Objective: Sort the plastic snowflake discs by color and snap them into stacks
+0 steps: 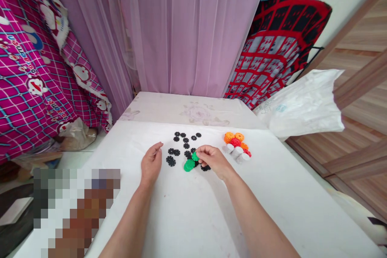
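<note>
Head view: my right hand (pixel 213 161) pinches a green disc (pixel 195 156) just above the green stack (pixel 189 165) on the counter (pixel 187 213). Left hand (pixel 151 163) loosely curled, empty, beside black discs (pixel 181 145). Orange, red, white pieces (pixel 237 147) lie right of my hands. No writing I can read on them
</note>
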Available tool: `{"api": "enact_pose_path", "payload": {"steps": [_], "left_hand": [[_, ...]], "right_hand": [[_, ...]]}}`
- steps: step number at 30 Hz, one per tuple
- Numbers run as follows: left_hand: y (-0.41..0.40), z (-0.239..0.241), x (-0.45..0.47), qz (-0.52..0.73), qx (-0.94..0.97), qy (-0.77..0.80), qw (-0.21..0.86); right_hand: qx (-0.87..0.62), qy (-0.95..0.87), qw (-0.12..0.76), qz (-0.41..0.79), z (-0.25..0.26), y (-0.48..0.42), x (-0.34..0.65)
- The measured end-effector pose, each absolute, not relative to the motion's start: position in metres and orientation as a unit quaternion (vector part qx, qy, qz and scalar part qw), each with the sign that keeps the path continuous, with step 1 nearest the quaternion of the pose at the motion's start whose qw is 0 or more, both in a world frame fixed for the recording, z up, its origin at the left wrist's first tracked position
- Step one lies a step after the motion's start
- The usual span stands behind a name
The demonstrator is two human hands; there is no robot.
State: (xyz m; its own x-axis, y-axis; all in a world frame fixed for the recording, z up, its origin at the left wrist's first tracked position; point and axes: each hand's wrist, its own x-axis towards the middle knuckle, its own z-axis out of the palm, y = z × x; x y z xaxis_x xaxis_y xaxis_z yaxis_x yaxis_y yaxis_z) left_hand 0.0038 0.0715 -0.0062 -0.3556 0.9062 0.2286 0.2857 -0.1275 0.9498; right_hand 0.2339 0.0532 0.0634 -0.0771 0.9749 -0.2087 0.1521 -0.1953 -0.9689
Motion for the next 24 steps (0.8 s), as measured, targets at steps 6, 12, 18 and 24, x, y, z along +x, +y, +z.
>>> {"api": "enact_pose_path", "payload": {"steps": [6, 12, 18, 24], "left_hand": [[0.068, -0.006, 0.004, 0.573, 0.492, 0.595, 0.273], [0.067, -0.006, 0.004, 0.557, 0.512, 0.597, 0.268], [0.057, -0.011, 0.0, 0.54, 0.534, 0.594, 0.265], [0.049, -0.014, -0.001, 0.541, 0.546, 0.582, 0.265]], "right_hand": [[-0.572, -0.48, 0.371, 0.553, 0.061, 0.051, 0.217], [-0.611, -0.58, 0.312, 0.44, 0.054, 0.049, 0.221], [-0.685, -0.665, 0.229, 0.193, 0.055, 0.016, 0.206], [-0.73, -0.638, 0.222, 0.106, 0.043, 0.002, 0.177]]}}
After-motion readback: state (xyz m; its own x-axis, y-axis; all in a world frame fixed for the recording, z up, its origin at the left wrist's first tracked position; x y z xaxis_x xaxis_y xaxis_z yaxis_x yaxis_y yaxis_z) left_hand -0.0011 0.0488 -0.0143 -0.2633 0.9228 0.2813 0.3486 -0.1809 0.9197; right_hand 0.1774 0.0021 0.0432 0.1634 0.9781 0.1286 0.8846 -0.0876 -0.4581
